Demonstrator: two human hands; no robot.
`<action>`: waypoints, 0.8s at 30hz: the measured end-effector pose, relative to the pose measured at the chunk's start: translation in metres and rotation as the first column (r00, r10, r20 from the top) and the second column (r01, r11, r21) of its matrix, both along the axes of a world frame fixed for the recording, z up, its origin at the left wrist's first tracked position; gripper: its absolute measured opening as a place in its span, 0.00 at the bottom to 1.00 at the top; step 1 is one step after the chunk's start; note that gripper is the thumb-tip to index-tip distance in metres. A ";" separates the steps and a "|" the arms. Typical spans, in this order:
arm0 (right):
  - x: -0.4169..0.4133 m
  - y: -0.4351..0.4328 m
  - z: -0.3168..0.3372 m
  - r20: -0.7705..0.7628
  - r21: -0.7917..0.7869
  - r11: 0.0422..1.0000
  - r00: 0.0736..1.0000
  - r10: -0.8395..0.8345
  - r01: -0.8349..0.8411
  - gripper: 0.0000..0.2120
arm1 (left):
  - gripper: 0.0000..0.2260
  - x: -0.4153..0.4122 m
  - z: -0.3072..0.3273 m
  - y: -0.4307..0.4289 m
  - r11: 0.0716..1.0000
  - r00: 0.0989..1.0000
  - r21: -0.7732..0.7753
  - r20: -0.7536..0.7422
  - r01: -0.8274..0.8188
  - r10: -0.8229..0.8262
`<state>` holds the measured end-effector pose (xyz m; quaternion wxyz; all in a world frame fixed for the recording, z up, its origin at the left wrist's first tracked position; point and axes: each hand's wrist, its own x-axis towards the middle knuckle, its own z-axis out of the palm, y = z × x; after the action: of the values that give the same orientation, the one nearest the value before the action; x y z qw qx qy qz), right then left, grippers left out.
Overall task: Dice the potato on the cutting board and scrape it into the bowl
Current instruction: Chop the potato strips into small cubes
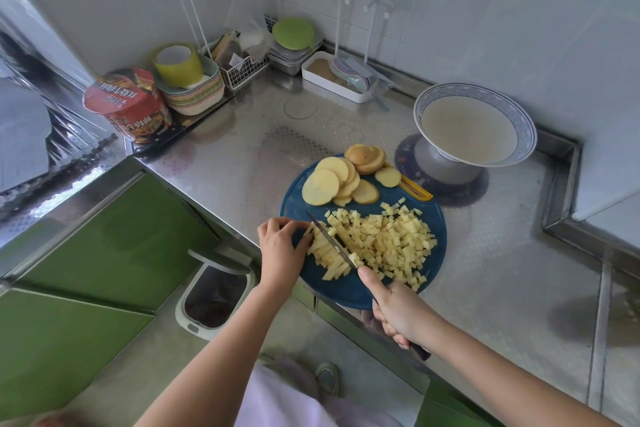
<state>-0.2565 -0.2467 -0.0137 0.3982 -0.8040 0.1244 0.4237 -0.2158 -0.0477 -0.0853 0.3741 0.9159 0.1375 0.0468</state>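
- One red instant-noodle cup [130, 104] is sitting at the worktop's far left corner. Beside it, one stack of pastel plates [194, 94] is carrying a yellow roll [178, 66].
- One wire basket [242, 69] is standing against the back wall, right of the plates.
- One lidded bin [214, 291] is standing on the floor below the worktop's front edge.
- Your left hand [282, 246] is curling its fingertips down on the potato strips [329, 258], clamping the one bundle at the cutting board's left edge.
- One knife [332, 239] is lying slantwise across the strips, its blade touching them right beside your knuckles.
- One round blue cutting board [346, 291] is overhanging the worktop's front edge.
- Potato slices [329, 184] are waiting uncut at the board's far edge, in two fanned groups plus two loose rounds. The overlap is hiding the exact count.
- One heap of diced potato [394, 243] is covering the board's right half, with the pieces too many to count.
- Your right hand [401, 312] is gripping the knife handle, forefinger stretching along the spine.
- One blue-rimmed bowl [474, 88] is standing near the worktop's back right corner, beyond the board and apart from it.
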 end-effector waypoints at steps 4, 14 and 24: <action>0.007 0.004 0.002 -0.035 -0.071 0.997 0.999 0.021 -0.023 0.34 | 0.07 0.002 0.000 0.002 0.998 0.999 -0.042 0.031 -0.040 0.041; 0.019 0.007 0.014 -0.153 -0.154 0.986 0.987 0.038 -0.062 0.38 | 0.05 0.008 0.002 0.008 0.997 1.000 -0.071 0.017 -0.010 0.012; 0.022 0.017 0.015 -0.203 -0.207 0.972 0.977 0.068 -0.111 0.38 | 0.03 0.009 -0.001 0.008 0.982 0.996 -0.169 -0.022 -0.086 0.084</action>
<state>-0.2342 -0.2297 0.0009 0.2744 -0.8022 0.1715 0.5017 -0.2067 -0.0396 -0.0864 0.4476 0.8742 0.1827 0.0441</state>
